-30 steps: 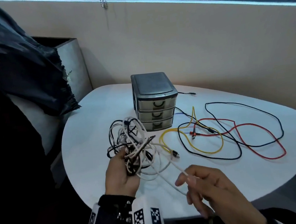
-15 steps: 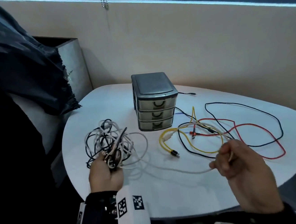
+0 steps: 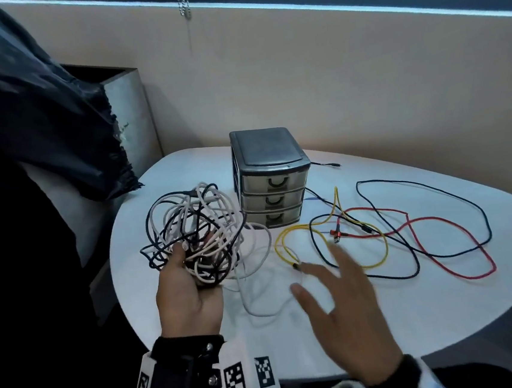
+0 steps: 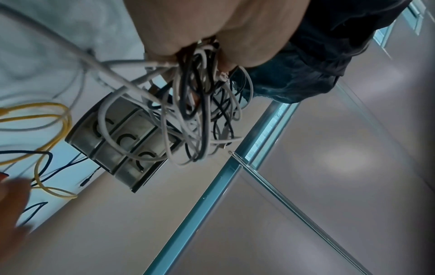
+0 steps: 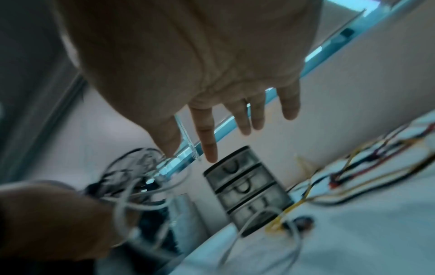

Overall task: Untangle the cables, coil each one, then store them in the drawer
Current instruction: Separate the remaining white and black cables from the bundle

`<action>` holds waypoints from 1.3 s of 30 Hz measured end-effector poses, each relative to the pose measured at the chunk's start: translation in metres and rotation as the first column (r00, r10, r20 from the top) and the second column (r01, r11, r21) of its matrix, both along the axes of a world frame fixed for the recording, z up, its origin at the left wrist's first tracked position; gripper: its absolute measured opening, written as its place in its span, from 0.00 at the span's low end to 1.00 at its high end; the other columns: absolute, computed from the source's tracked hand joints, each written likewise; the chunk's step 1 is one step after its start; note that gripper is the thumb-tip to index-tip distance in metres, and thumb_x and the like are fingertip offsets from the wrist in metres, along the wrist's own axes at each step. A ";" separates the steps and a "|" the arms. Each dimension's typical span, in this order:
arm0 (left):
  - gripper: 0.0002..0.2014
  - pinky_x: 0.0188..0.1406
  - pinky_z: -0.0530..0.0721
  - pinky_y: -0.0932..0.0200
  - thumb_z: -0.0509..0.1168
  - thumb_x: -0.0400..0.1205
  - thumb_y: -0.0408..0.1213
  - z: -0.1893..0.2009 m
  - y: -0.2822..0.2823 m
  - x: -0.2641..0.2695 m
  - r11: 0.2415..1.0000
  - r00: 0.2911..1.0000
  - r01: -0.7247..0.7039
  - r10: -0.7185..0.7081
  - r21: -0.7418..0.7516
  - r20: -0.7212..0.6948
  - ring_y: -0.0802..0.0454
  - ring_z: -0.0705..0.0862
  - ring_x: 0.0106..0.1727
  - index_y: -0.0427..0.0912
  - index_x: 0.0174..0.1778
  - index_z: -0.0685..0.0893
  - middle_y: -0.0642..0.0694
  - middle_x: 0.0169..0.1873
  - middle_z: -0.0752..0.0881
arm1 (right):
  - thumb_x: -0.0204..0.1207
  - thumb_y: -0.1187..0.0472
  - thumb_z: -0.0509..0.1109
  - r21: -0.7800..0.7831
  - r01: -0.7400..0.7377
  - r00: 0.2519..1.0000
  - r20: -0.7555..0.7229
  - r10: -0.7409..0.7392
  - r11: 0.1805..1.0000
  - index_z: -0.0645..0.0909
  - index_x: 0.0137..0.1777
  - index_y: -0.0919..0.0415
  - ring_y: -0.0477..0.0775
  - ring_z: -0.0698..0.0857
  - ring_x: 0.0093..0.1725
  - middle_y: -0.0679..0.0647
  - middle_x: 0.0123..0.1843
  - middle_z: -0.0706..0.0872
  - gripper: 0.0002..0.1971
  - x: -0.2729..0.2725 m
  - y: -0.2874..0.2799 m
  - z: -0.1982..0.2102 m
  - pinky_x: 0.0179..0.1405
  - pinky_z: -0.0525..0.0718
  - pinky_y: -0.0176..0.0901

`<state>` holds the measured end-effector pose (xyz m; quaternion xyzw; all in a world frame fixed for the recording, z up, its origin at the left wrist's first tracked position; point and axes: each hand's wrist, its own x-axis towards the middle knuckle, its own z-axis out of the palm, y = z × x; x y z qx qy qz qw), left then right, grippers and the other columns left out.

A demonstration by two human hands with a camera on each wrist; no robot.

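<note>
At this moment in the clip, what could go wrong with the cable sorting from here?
The left hand grips the tangled bundle of white and black cables tightly; pulling a strand might tighten knots. A white cable trails from it across the table, and the open right hand could snag it. The yellow cable, red cable and black cable overlap and may re-tangle.

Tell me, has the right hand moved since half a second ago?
Yes. The right hand has let go of the white cable and swung left, toward the drawer unit's side, fingers spread.
</note>
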<state>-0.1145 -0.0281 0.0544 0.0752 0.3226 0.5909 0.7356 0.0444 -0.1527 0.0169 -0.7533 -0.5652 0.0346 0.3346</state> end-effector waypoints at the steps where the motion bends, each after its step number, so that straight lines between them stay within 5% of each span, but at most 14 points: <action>1: 0.12 0.22 0.85 0.59 0.55 0.90 0.35 0.001 0.000 0.001 1.000 1.000 -0.006 0.006 0.005 0.001 0.50 0.91 0.32 0.38 0.54 0.83 0.40 0.44 0.89 | 0.76 0.27 0.55 -0.052 -0.089 0.990 -0.115 0.083 0.995 0.76 0.67 0.36 0.40 0.61 0.82 0.40 0.78 0.69 0.25 -0.013 0.001 0.004 0.83 0.58 0.56; 4: 0.12 0.26 0.87 0.61 0.56 0.90 0.37 0.004 -0.004 0.005 1.000 1.000 0.007 -0.007 0.021 0.020 0.51 0.91 0.33 0.38 0.49 0.84 0.42 0.39 0.90 | 0.77 0.28 0.57 -0.285 -0.402 0.770 -0.620 0.152 0.870 0.60 0.71 0.26 0.32 0.56 0.80 0.26 0.74 0.65 0.23 -0.045 0.009 0.004 0.86 0.48 0.50; 6: 0.12 0.28 0.87 0.62 0.56 0.90 0.37 0.006 -0.007 0.007 0.999 0.999 0.021 -0.022 0.043 0.028 0.52 0.91 0.34 0.37 0.50 0.84 0.42 0.38 0.90 | 0.76 0.31 0.60 -0.140 -0.490 0.621 -0.749 0.232 0.860 0.67 0.67 0.25 0.32 0.72 0.73 0.32 0.68 0.79 0.19 -0.056 0.016 -0.003 0.81 0.64 0.53; 8: 0.12 0.30 0.88 0.59 0.57 0.90 0.36 0.008 -0.008 0.005 0.998 1.000 0.017 -0.018 0.053 0.026 0.50 0.92 0.38 0.36 0.56 0.84 0.40 0.44 0.90 | 0.80 0.39 0.61 -0.028 -0.440 0.622 -0.731 0.282 0.898 0.79 0.57 0.38 0.40 0.85 0.50 0.44 0.49 0.90 0.11 -0.055 0.018 -0.001 0.61 0.80 0.48; 10: 0.14 0.36 0.91 0.54 0.58 0.89 0.36 0.008 -0.005 0.001 0.998 1.000 -0.016 0.015 0.066 0.018 0.46 0.92 0.47 0.35 0.67 0.81 0.37 0.56 0.89 | 0.84 0.50 0.62 0.065 -0.367 0.652 -0.693 0.306 0.928 0.84 0.45 0.52 0.52 0.79 0.34 0.51 0.31 0.84 0.12 -0.047 0.015 0.008 0.41 0.76 0.42; 14: 0.23 0.60 0.86 0.31 0.63 0.85 0.37 0.006 -0.006 -0.001 0.990 0.996 -0.083 0.080 0.114 0.029 0.37 0.86 0.66 0.38 0.77 0.76 0.34 0.69 0.84 | 0.86 0.59 0.63 0.104 -0.340 0.627 -0.716 0.308 0.935 0.86 0.40 0.58 0.49 0.67 0.27 0.53 0.24 0.69 0.15 -0.028 0.011 0.025 0.29 0.66 0.39; 17: 0.21 0.64 0.84 0.33 0.63 0.86 0.34 0.006 -0.015 0.011 0.989 0.997 -0.062 0.067 0.134 -0.034 0.36 0.86 0.66 0.36 0.75 0.77 0.34 0.68 0.84 | 0.86 0.59 0.63 0.105 -0.351 0.647 -0.692 0.322 0.931 0.85 0.39 0.60 0.55 0.64 0.26 0.59 0.24 0.66 0.15 -0.031 0.020 0.033 0.28 0.62 0.46; 20: 0.18 0.51 0.90 0.43 0.62 0.86 0.33 0.003 -0.022 0.021 0.990 0.995 -0.023 0.036 0.141 -0.088 0.39 0.89 0.58 0.36 0.73 0.78 0.35 0.64 0.87 | 0.86 0.62 0.63 0.135 -0.314 0.630 -0.711 0.313 0.940 0.85 0.39 0.65 0.52 0.63 0.24 0.58 0.23 0.65 0.15 -0.028 0.028 0.037 0.25 0.62 0.43; 24: 0.18 0.56 0.89 0.38 0.63 0.86 0.34 0.002 -0.021 0.020 0.989 0.993 0.003 0.015 0.145 -0.121 0.39 0.89 0.56 0.36 0.72 0.79 0.36 0.62 0.88 | 0.82 0.62 0.68 0.056 -0.340 0.614 -0.743 0.267 0.939 0.87 0.41 0.65 0.47 0.73 0.24 0.55 0.24 0.79 0.11 -0.017 0.025 0.038 0.29 0.73 0.34; 27: 0.21 0.44 0.91 0.49 0.65 0.82 0.37 0.003 -0.019 0.014 0.990 0.995 0.042 -0.029 0.135 -0.096 0.47 0.91 0.46 0.36 0.72 0.81 0.41 0.54 0.90 | 0.75 0.66 0.75 0.038 -0.309 0.569 -0.793 0.217 0.950 0.88 0.43 0.62 0.50 0.84 0.32 0.64 0.31 0.87 0.01 -0.002 0.018 0.038 0.38 0.81 0.36; 30: 0.19 0.37 0.91 0.50 0.64 0.83 0.39 0.002 -0.018 0.010 0.980 0.983 0.168 -0.158 0.107 -0.095 0.44 0.90 0.44 0.34 0.68 0.83 0.39 0.51 0.91 | 0.75 0.71 0.73 0.109 -0.163 0.645 -0.740 0.189 0.981 0.89 0.41 0.59 0.48 0.87 0.36 0.59 0.35 0.91 0.08 0.025 0.020 0.044 0.42 0.82 0.36; 33: 0.14 0.22 0.84 0.60 0.59 0.88 0.37 0.002 -0.021 0.014 0.950 0.953 0.298 -0.292 0.089 -0.079 0.48 0.89 0.30 0.33 0.61 0.86 0.40 0.39 0.91 | 0.78 0.68 0.72 0.209 -0.084 0.785 -0.589 0.194 0.974 0.89 0.45 0.53 0.43 0.88 0.41 0.48 0.40 0.92 0.09 0.038 0.028 0.067 0.44 0.84 0.33; 36: 0.13 0.20 0.84 0.63 0.60 0.87 0.36 0.006 -0.029 0.022 0.916 0.917 0.398 -0.395 0.059 -0.053 0.51 0.87 0.24 0.33 0.52 0.88 0.42 0.32 0.90 | 0.82 0.64 0.68 0.167 -0.236 0.894 -0.350 0.281 0.957 0.86 0.61 0.46 0.33 0.84 0.57 0.35 0.56 0.89 0.13 0.034 0.046 0.088 0.52 0.79 0.22; 39: 0.12 0.18 0.82 0.65 0.64 0.77 0.36 0.017 -0.039 0.027 0.860 0.862 0.508 -0.507 0.060 -0.029 0.52 0.82 0.18 0.36 0.34 0.89 0.44 0.22 0.85 | 0.83 0.58 0.68 0.048 -0.404 0.899 -0.166 0.407 0.913 0.81 0.70 0.43 0.33 0.81 0.64 0.34 0.66 0.85 0.17 0.032 0.065 0.095 0.61 0.79 0.28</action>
